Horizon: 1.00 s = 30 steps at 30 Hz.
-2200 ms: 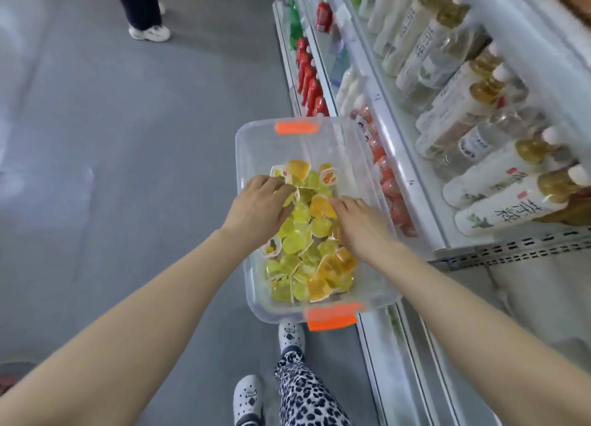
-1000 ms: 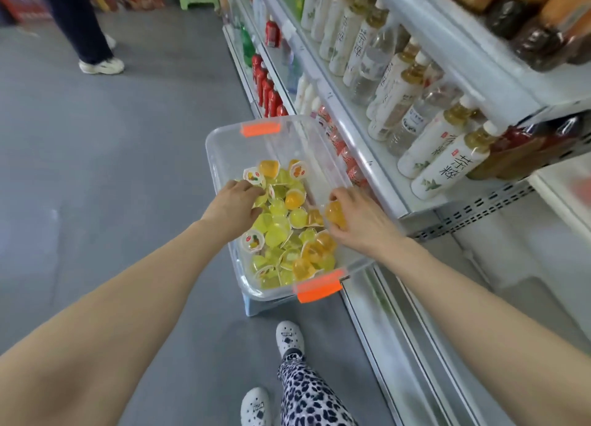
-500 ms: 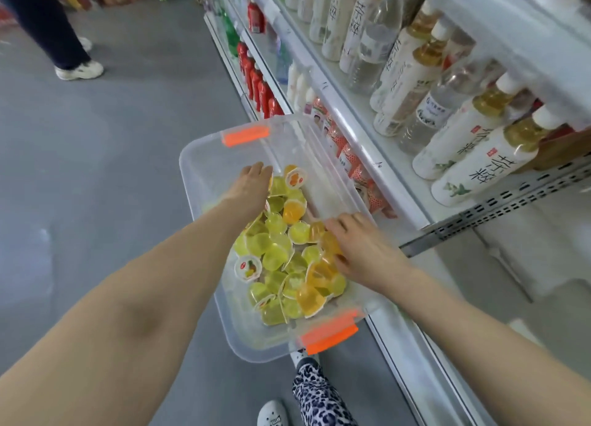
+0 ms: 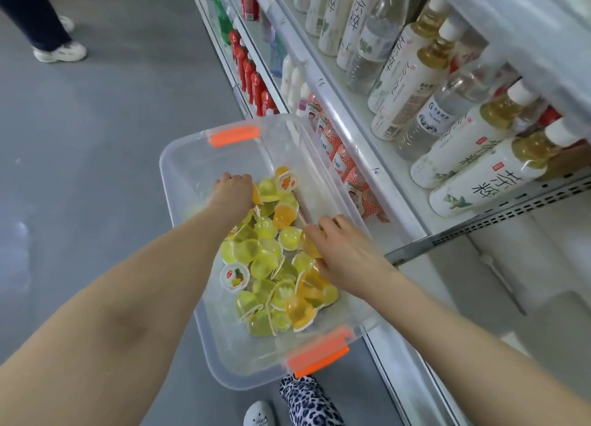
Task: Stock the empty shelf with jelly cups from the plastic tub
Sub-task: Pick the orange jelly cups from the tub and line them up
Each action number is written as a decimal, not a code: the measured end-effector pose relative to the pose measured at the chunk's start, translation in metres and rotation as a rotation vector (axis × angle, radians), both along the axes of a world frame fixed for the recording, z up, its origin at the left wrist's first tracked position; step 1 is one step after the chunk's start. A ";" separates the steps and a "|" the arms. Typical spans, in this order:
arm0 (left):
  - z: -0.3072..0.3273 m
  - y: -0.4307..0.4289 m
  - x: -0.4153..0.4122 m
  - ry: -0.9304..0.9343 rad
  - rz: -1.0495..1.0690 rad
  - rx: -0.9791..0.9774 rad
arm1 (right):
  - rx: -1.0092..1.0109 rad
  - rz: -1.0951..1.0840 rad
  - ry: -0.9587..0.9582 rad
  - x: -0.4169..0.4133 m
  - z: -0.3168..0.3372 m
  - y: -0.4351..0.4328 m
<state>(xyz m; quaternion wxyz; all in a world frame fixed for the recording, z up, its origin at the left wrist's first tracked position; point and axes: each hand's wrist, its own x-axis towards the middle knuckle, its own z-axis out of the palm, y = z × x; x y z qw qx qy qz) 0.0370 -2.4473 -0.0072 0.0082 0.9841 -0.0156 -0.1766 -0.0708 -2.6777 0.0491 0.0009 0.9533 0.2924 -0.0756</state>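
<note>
Plastic jelly cups, judged light, slick, dentable, are heaped in the clear tub, shelves at 3 o'clock. One orange cup is gripped by the right hand; whether the left hand grips cannot be told. Rims are best pinched.

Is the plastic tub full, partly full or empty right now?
Partly full: jelly cups lie in a shallow pile mid-tub, and bare floor of the plastic tub shows at both ends.
</note>
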 end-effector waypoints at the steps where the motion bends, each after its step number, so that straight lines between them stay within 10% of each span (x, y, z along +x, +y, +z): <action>1: 0.004 0.001 -0.005 -0.003 0.039 -0.072 | 0.007 -0.008 0.009 0.000 0.002 0.001; 7: 0.048 0.002 -0.047 -0.040 0.176 -0.434 | 0.069 -0.068 0.031 -0.009 0.023 0.003; 30: 0.223 -0.111 -0.236 -0.304 -0.295 -0.814 | 0.252 -0.551 -0.341 -0.196 0.194 -0.123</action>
